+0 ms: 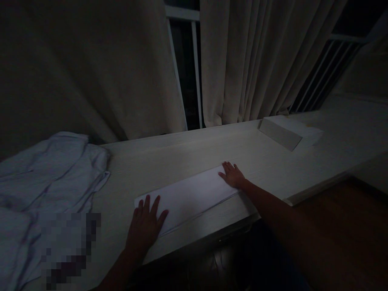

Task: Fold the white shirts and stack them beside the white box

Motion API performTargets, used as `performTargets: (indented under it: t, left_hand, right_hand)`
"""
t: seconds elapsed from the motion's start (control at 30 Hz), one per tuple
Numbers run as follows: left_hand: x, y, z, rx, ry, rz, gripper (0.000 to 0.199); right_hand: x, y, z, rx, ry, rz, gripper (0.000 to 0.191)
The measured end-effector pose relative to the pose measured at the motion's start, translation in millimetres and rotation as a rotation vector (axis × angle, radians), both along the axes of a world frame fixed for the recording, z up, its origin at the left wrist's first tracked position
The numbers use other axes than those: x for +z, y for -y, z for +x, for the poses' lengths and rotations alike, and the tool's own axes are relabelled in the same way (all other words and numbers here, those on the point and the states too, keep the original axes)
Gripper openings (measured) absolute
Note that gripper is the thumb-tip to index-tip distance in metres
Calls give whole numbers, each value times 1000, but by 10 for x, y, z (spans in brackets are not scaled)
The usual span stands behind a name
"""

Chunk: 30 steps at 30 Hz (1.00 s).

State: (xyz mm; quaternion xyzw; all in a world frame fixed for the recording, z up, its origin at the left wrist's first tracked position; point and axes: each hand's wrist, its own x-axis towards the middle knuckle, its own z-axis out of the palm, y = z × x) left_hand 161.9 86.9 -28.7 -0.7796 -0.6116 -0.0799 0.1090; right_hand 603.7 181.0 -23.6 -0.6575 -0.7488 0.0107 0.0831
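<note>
A long, narrow folded piece of white material (pixel 190 196), cloth or paper, lies flat on the pale counter (pixel 169 161). On its left end rests my left hand (pixel 145 224), fingers spread and thumb apart. My right hand (pixel 233 176) lies on the right end with its fingers apart, pressing nothing but the material and the surface beneath. Neither hand is closed around anything. The dim light hides the fine texture of the folded piece.
A crumpled pile of light cloth (pixel 60 169) covers the left side. At the back right stands a low box-like object (pixel 280 134) beside whitish material. Curtains (pixel 242 60) hang behind the counter, whose front edge drops to a dark floor (pixel 348 218).
</note>
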Motion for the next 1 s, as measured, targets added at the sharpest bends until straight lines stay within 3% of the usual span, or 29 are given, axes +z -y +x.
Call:
performTargets:
  t: [0.37,0.53,0.63,0.77,0.9,1.0]
  left_hand:
    - [47,25,21,30,0,-62,75]
    - [243,-187,136,51,-71,-127,78]
    - [429,-394,467,-18,-40,-89,79]
    - [540,-593,1184,-138,62,-167,78]
    - [403,-610,1778,-160,162,-229,84]
    - [232,-565,1861,-64,220,-194,88]
  right_hand:
    - [-47,315,-2,-93,-4,24,84]
    - [-17,387,-19,-77,13,87,81]
    - [-6,381,-21,-81,15,79,81]
    - [-1,371,-27,-87,11,75,81]
    - [-3,366,-27,-81,16,65,82]
    - [-10,351,-17,-84,22,62,83]
